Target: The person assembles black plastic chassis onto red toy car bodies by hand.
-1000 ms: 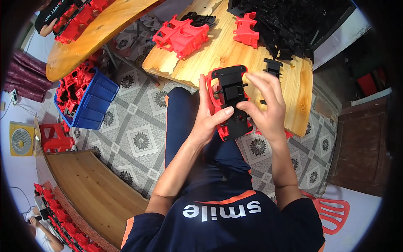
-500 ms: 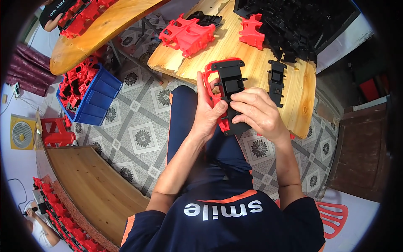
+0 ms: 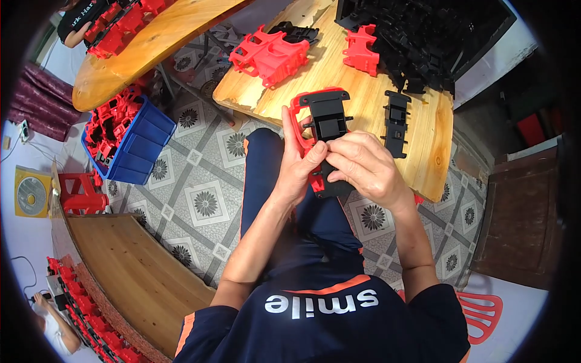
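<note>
Over my lap I hold a red plastic frame (image 3: pixel 298 115) with a black plastic insert (image 3: pixel 328 118) set into it. My left hand (image 3: pixel 298 166) grips the frame's left side, thumb laid across the front. My right hand (image 3: pixel 365 166) covers the lower part of the black insert and presses on it with closed fingers. The piece's top end reaches over the near edge of the wooden table (image 3: pixel 423 139). A loose black insert (image 3: pixel 396 123) lies on the table just to the right of my hands.
Red frames (image 3: pixel 268 53) (image 3: pixel 361 48) and a heap of black parts (image 3: pixel 417 36) lie farther back on the table. A blue crate (image 3: pixel 130 142) of red parts stands on the tiled floor at left. Wooden benches at upper left and lower left; another person's arm at top left.
My right hand slid down from the top of the black insert to its lower part. The held piece stayed above my lap.
</note>
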